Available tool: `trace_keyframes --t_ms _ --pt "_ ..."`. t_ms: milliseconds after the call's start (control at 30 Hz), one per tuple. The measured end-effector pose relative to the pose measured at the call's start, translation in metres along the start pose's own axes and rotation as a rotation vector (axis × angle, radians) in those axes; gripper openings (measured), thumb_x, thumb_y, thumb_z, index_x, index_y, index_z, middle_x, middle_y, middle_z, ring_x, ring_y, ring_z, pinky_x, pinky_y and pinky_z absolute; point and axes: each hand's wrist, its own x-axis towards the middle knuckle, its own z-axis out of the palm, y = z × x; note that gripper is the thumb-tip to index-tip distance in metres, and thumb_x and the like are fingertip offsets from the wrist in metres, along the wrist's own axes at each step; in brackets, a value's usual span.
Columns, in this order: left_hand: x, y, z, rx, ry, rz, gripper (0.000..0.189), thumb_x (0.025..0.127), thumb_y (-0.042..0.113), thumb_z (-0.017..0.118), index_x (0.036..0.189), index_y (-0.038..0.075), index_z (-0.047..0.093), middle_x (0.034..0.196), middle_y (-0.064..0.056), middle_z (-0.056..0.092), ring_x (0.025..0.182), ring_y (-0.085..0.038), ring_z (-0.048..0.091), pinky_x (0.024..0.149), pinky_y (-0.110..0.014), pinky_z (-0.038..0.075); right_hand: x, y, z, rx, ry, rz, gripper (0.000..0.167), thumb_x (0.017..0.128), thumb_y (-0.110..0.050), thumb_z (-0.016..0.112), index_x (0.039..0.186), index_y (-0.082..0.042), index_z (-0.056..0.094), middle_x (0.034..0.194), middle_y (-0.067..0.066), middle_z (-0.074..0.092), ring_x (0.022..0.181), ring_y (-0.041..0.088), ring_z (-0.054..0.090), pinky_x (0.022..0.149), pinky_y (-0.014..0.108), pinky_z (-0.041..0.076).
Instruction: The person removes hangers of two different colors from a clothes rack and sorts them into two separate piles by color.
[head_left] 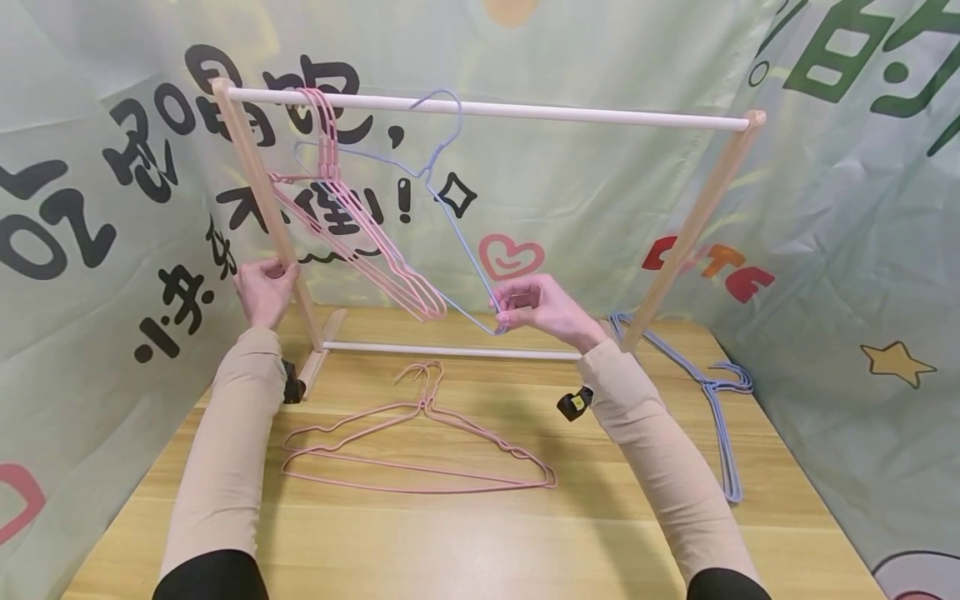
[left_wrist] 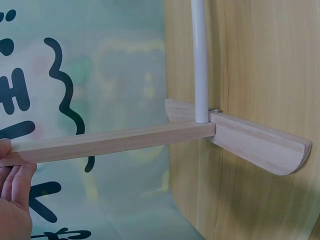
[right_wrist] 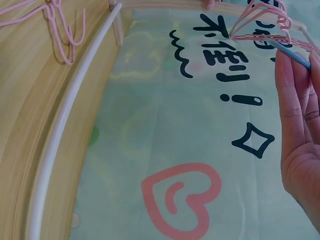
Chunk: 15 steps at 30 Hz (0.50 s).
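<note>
My left hand [head_left: 266,292] grips the left wooden post [head_left: 258,179] of a clothes rack; the left wrist view shows fingers [left_wrist: 21,185] and thumb around the post. With my right hand [head_left: 543,307] I pinch the lower right corner of a blue hanger [head_left: 461,236]. The blue hanger's hook is at the white top rail [head_left: 562,111], right of several pink hangers [head_left: 360,208] hanging near the rail's left end. In the right wrist view the right hand [right_wrist: 300,115] covers most of the blue hanger.
Two pink hangers [head_left: 420,482] lie on the wooden table [head_left: 450,542] before the rack. Several blue hangers [head_left: 716,400] lie stacked at the right, partly behind the right post [head_left: 693,225]. A white lower bar [head_left: 450,351] joins the rack's feet. A printed cloth [head_left: 600,200] hangs behind.
</note>
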Motion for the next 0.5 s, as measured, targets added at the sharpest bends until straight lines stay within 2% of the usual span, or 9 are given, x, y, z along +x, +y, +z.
trace_keyframes --t_ms 267,500 --pt "0.000 0.000 0.000 0.015 0.010 -0.006 0.033 0.091 0.018 0.070 0.120 0.003 0.072 0.114 -0.024 0.072 0.109 -0.033 0.068 0.112 -0.038 0.044 -0.015 0.011 -0.004 -0.033 0.009 0.017 0.019 0.089 0.008 0.067 0.108 0.009 0.064 0.081 -0.002 0.069 0.077 0.012 0.068 0.081 0.036 0.062" --pt "0.001 0.000 -0.001 0.020 -0.001 -0.016 0.033 0.092 0.020 0.071 0.121 0.005 0.071 0.115 -0.023 0.072 0.108 -0.032 0.069 0.111 -0.037 0.044 -0.040 0.028 -0.013 -0.024 0.036 0.026 0.018 0.089 0.007 0.067 0.106 0.007 0.065 0.081 -0.005 0.069 0.078 0.009 0.066 0.080 0.033 0.061"
